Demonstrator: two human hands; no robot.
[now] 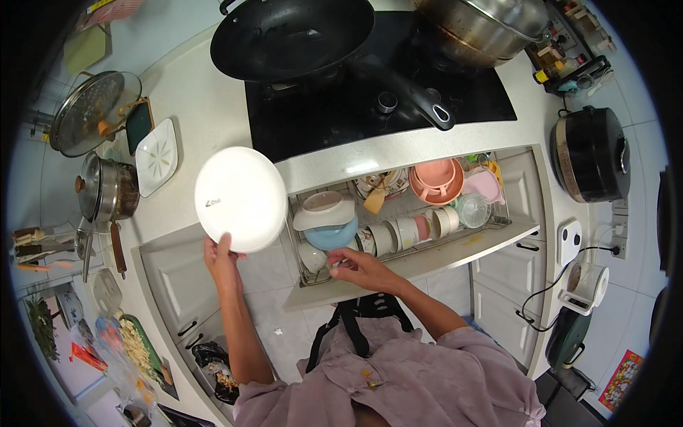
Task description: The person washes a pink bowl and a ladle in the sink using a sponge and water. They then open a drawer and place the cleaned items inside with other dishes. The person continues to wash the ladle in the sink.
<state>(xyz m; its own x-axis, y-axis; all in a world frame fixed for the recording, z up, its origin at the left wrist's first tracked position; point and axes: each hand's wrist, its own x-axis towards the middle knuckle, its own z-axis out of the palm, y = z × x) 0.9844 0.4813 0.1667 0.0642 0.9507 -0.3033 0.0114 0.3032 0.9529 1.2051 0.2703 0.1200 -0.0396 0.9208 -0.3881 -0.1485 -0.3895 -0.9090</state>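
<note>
My left hand (221,259) grips a round white plate (243,200) by its near rim, thumb on top. Small dark writing marks the plate, which is held up left of the pull-out drawer (411,256). Over the drawer's left front part is my right hand (360,267), its fingers bent and apart, with nothing seen in them. Close to its fingertips lies a white bowl (311,258). Behind that hand, a blue bowl (331,232) sits under a whitish bowl (324,211). Several cups (403,232) line the drawer's front, partly hidden by my hand.
A black wok (293,40) and steel pot (480,32) stand on the hob (320,117); the wok's handle points towards me. Left are a square plate (156,157) and lidded saucepan (109,187). Pink bowls (436,181) and a glass bowl (474,210) fill the drawer's right.
</note>
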